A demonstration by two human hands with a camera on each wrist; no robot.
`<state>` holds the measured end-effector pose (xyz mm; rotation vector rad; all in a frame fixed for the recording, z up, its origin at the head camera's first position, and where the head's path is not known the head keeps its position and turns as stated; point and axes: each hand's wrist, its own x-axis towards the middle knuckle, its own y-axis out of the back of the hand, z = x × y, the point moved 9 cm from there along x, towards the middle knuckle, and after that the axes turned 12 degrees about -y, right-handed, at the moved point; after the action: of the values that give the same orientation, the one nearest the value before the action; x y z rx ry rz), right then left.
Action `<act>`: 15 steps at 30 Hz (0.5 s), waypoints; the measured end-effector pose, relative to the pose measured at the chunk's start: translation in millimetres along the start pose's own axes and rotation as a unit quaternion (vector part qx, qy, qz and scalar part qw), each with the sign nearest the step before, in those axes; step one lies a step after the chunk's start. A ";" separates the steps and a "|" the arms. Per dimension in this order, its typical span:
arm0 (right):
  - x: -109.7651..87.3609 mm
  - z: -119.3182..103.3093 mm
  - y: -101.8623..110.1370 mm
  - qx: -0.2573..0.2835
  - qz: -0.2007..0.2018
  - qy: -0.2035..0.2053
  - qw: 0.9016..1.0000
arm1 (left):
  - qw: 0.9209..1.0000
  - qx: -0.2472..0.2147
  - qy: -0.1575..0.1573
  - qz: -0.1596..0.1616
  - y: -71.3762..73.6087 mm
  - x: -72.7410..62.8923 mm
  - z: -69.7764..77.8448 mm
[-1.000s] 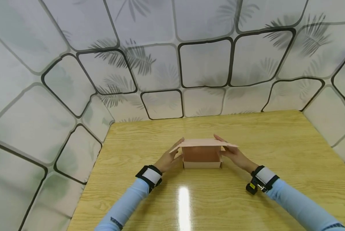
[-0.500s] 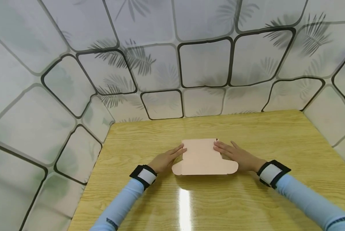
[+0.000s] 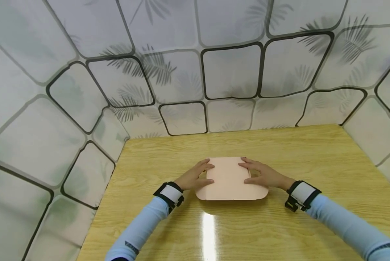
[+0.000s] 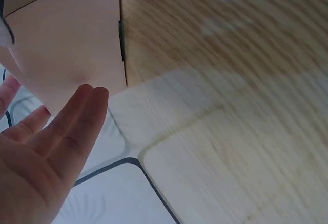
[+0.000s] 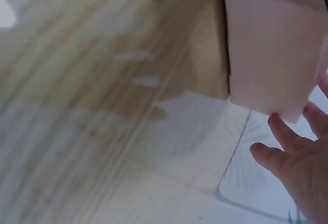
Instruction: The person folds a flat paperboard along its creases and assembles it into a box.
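Note:
A pale pink cardboard box (image 3: 227, 177) sits on the wooden table, its lid folded down over the top and the lid's front flap with rounded ends reaching out toward me. My left hand (image 3: 194, 177) lies at the box's left edge, thumb and a finger resting on the lid. Across from it, my right hand (image 3: 265, 175) touches the lid's right edge, with its thumb and fingertips on top. In the left wrist view, extended fingers (image 4: 77, 137) lie along the box's side wall (image 4: 72, 44). The right wrist view shows fingertips at the lower corner of the other side wall (image 5: 274, 55).
The light wood table (image 3: 156, 156) ends at a wall (image 3: 182, 72) hung with patterned fabric. A bright light reflection (image 3: 208, 235) shows on the table in front of the box. Wrist straps (image 3: 170, 195) are worn on both arms.
The lid was raised with the box's inside showing; it has swung down toward me over the top. Both hands have moved from the sides onto the lid, thumbs now on it too.

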<state>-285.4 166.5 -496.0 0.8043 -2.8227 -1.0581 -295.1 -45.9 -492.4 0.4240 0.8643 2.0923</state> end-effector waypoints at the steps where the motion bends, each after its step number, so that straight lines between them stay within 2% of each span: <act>1: 0.2 1.0 -2.8 -0.009 -0.003 -0.003 1.000 | 1.000 -0.002 0.003 -0.003 -1.4 0.0 -0.4; 5: 0.3 -1.1 -5.0 -0.063 0.013 0.012 0.998 | 0.999 0.047 0.002 -0.020 -6.2 1.0 -1.0; 9: -0.4 -9.3 -2.1 -0.108 0.036 0.040 0.993 | 0.995 0.092 -0.010 -0.023 -8.3 3.1 -0.7; 15: -1.4 -11.8 -2.2 -0.126 0.028 0.049 0.990 | 0.995 0.093 -0.015 -0.022 -10.1 3.4 -1.9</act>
<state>-280.9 158.6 -488.0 0.7276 -2.5469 -1.2934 -292.6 -39.7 -500.8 0.5279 1.0449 1.9677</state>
